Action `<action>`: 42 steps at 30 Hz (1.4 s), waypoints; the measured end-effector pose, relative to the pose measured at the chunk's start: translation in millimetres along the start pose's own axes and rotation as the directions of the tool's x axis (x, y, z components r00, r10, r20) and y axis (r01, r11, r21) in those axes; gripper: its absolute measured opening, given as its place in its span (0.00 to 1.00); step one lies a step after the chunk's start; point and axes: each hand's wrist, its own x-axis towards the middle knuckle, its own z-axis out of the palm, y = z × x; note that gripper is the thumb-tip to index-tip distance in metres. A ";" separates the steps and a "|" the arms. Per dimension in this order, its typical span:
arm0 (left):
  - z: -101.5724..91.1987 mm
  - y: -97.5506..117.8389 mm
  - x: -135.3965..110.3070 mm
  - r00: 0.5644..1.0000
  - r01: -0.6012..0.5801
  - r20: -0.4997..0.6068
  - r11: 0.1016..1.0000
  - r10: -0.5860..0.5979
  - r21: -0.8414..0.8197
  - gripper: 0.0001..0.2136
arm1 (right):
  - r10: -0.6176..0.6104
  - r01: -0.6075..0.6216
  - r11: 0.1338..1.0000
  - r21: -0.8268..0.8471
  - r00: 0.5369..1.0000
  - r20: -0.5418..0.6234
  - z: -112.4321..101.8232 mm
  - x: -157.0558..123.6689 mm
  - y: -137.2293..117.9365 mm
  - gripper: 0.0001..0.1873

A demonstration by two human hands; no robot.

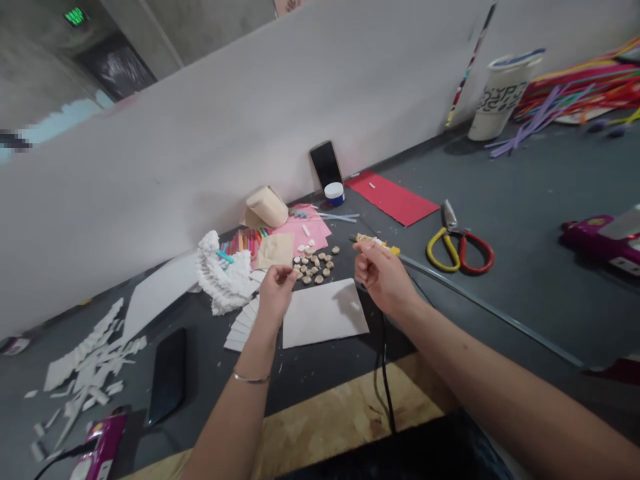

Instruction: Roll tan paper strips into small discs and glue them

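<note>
- Left hand (275, 297): fingertips pressed together, pinching a small item, too small to identify, held just above wood slices (313, 267)
- Right hand (383, 277): fingers curled, just below a yellow tube (377, 243)
- Between hands, lower: white paper sheet (323, 313)
- Farther right: scissors (457, 243), placed on grey table (280, 373), before white partition (250, 120)

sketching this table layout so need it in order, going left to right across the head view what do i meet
white cut paper scraps, black smartphone, ruffled white paper mass, left hand, flat white paper sheet, right hand, yellow-and-red-handled metal scissors, magenta plastic device
</note>
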 end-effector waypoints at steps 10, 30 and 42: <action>6.3 10.4 13.9 0.994 -0.106 0.050 0.991 0.102 0.084 0.09 | 0.024 -0.024 1.000 0.006 1.000 -0.003 -0.1 0.7 2.2 0.15; -43.0 -6.2 49.2 0.916 -0.401 0.343 0.476 0.207 0.783 0.16 | 0.059 -0.054 0.986 -0.156 0.998 0.031 -3.2 1.5 16.8 0.22; -46.3 26.5 50.5 0.988 -0.134 -0.015 0.906 0.152 0.401 0.05 | 0.023 0.000 0.982 -0.189 0.993 0.119 -1.5 3.3 18.6 0.22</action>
